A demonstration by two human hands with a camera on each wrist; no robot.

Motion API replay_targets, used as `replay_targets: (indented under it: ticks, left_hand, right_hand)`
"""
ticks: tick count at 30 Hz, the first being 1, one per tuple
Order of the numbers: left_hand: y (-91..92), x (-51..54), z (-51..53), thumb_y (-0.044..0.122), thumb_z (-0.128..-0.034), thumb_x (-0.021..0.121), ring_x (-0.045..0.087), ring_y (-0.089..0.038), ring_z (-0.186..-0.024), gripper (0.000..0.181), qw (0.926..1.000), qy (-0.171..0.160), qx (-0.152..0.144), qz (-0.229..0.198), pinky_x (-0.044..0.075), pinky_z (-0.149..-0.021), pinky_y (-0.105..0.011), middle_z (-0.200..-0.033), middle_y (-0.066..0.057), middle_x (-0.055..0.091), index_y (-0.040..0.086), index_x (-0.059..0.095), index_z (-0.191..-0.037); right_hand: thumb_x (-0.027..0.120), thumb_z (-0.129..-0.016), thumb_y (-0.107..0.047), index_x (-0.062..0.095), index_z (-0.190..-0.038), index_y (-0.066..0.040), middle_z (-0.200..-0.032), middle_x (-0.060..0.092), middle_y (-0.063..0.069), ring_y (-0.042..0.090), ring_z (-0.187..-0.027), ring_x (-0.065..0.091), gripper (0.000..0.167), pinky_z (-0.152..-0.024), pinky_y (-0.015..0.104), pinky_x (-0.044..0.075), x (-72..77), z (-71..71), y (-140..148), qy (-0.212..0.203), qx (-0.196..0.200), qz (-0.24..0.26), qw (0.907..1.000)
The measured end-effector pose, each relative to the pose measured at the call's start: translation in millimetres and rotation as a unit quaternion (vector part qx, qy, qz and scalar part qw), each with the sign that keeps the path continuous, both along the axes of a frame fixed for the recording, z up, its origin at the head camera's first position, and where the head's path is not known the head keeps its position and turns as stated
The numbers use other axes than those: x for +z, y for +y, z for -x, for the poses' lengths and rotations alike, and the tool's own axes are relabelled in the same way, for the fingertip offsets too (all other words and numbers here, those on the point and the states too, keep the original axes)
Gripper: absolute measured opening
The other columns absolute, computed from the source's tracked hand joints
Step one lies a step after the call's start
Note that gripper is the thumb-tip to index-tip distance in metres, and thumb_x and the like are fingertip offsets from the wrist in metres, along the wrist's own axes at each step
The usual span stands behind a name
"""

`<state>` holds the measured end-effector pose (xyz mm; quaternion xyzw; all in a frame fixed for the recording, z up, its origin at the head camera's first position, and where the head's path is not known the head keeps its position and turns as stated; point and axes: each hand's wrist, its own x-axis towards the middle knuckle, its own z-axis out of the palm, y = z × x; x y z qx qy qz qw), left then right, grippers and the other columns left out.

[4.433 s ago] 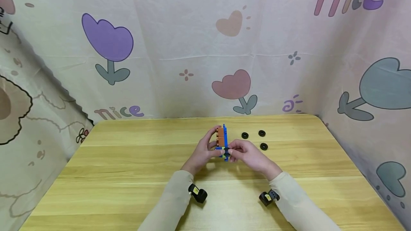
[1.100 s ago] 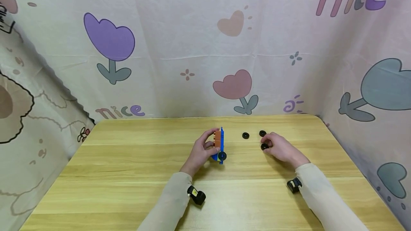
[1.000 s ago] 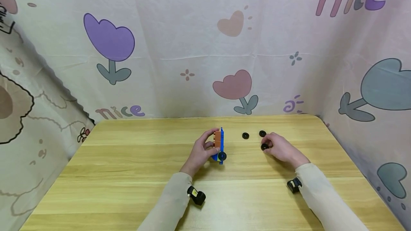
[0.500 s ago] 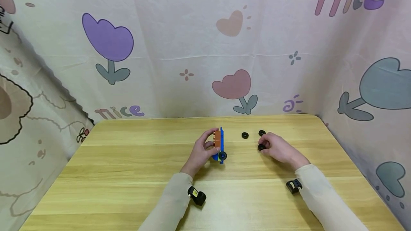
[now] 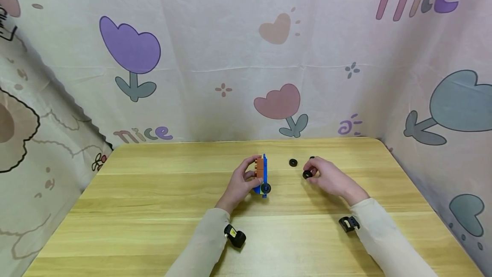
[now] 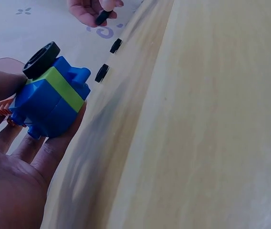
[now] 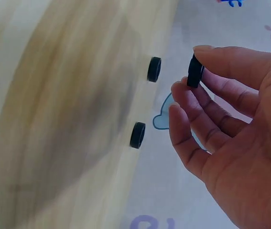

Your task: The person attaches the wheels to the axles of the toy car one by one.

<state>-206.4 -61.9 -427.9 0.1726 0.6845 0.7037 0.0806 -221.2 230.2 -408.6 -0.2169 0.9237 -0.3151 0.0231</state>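
In the head view my left hand [image 5: 237, 188] grips a toy block vehicle [image 5: 260, 165], held on its side with orange, blue and lime-green parts. One black wheel [image 5: 266, 188] sits on its near end; the left wrist view shows this wheel [image 6: 42, 59] on top of the blue and green body [image 6: 54, 101]. To the right, my right hand [image 5: 331, 177] pinches a loose black wheel [image 5: 307, 174] between thumb and fingertips. The right wrist view shows that wheel [image 7: 195, 71] raised off the table.
Two more black wheels lie on the wooden table [image 5: 161, 191]: one wheel [image 5: 293, 163] between the hands, another wheel [image 5: 312, 157] partly hidden behind my right hand. A printed cloth [image 5: 207, 54] hangs behind the table. Black wrist cameras [image 5: 235, 236] are strapped to both sleeves.
Earlier both hands were together at the vehicle's near end. My right hand then went right to the nearest loose wheel, and has now shifted slightly left with it. The left hand stays nearly still.
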Motion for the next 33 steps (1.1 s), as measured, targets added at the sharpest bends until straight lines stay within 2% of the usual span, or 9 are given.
replay_targets:
  ticks: [6,11,16,22,33]
  left_hand:
    - [0.3,-0.2,-0.6,-0.013,-0.0880,0.062,0.059,-0.035,-0.108,0.066,1.0000,0.000,0.001,-0.002,0.051,-0.089,-0.040,-0.150,-0.016,0.035,0.006,0.040,-0.148]
    - [-0.1,0.3,-1.2,-0.014,-0.0879,0.062,0.059,-0.033,-0.108,0.066,1.0000,-0.001,0.005,-0.002,0.052,-0.088,-0.040,-0.149,-0.016,0.036,0.006,0.040,-0.147]
    - [-0.3,1.0,-1.9,-0.013,-0.0880,0.062,0.059,-0.034,-0.110,0.066,0.9999,0.002,0.009,0.005,0.051,-0.090,-0.042,-0.150,-0.016,0.037,0.006,0.040,-0.147]
    - [0.2,1.4,-3.3,-0.013,-0.0880,0.062,0.059,-0.034,-0.110,0.066,0.9999,0.003,0.012,0.011,0.050,-0.091,-0.043,-0.150,-0.015,0.036,0.006,0.041,-0.147]
    - [-0.6,-0.6,-4.8,-0.011,-0.0886,0.062,0.058,-0.036,-0.113,0.065,0.9995,0.010,0.012,0.027,0.050,-0.091,-0.044,-0.147,-0.017,0.039,0.007,0.040,-0.147]
  right_hand:
    - [0.073,-0.083,0.000,0.064,-0.107,0.000,-0.097,0.060,0.003,0.022,-0.091,0.057,0.026,-0.083,0.044,0.048,7.2,-4.0,-5.5,0.013,-0.006,-0.013,0.9998]
    - [0.073,-0.083,-0.001,0.064,-0.109,0.001,-0.098,0.060,0.003,0.021,-0.091,0.058,0.028,-0.083,0.044,0.049,14.1,-7.0,-12.2,0.023,0.008,-0.009,0.9997]
    - [0.073,-0.084,-0.002,0.064,-0.110,0.000,-0.100,0.060,0.003,0.021,-0.092,0.058,0.028,-0.081,0.042,0.050,17.8,-10.2,-17.2,0.030,0.009,0.003,0.9995]
    - [0.073,-0.084,-0.003,0.065,-0.110,-0.002,-0.103,0.061,0.003,0.021,-0.093,0.058,0.027,-0.081,0.046,0.050,23.0,-12.1,-21.5,0.040,0.004,0.034,0.9986]
    - [0.072,-0.086,-0.003,0.064,-0.113,-0.003,-0.106,0.060,0.003,0.019,-0.094,0.058,0.027,-0.082,0.047,0.051,29.1,-13.4,-31.4,0.028,0.005,0.041,0.9988]
